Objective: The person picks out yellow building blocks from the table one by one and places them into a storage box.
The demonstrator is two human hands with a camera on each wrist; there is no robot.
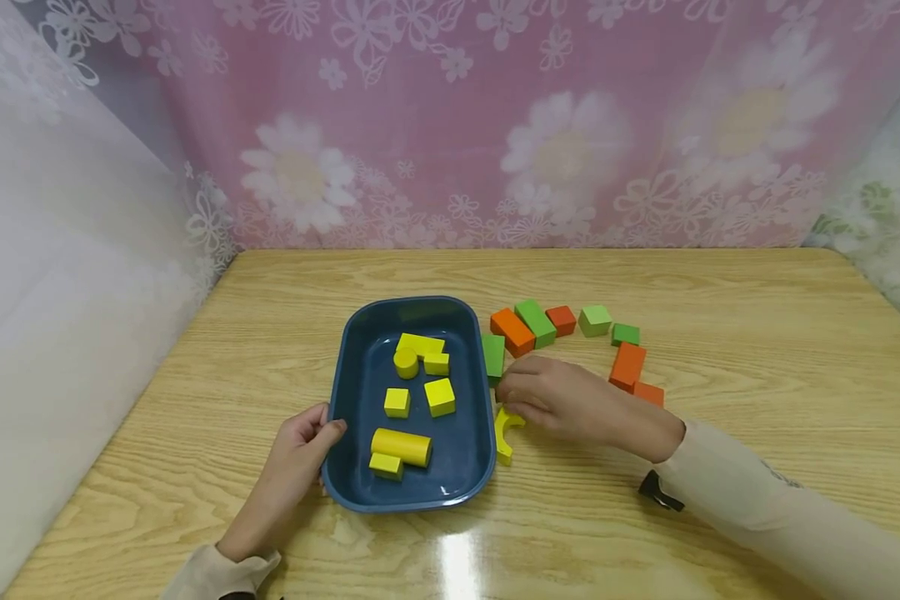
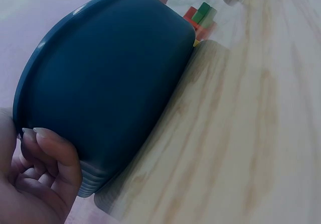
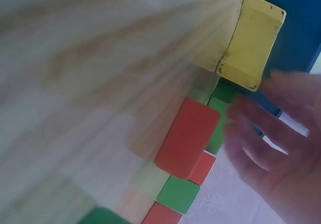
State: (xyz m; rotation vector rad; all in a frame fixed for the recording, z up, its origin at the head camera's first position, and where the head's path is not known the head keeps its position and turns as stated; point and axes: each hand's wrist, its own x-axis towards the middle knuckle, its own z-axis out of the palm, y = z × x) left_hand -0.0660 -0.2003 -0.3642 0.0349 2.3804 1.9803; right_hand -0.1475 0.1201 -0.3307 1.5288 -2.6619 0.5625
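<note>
A dark blue tray [image 1: 420,425] with rounded corners holds several yellow blocks, among them a lying cylinder [image 1: 409,448], a short round block [image 1: 406,363] and a cube [image 1: 397,402]. My left hand [image 1: 292,454] grips its left side, thumb over the rim and fingers bent against the outer wall [image 2: 103,78]. Close outside the right wall, a yellow arch block [image 1: 503,437] lies on the table. My right hand [image 1: 562,396] reaches over the arch's far end. In the right wrist view its loosely bent fingers [image 3: 261,128] are right at the block's corner, not round it.
An arc of orange, red and green blocks curves behind and around the right hand, from a green block [image 1: 493,358] by the tray to an orange block [image 1: 628,365] beside the wrist. The wooden table [image 1: 780,375] ends at a pink flowered curtain [image 1: 435,125].
</note>
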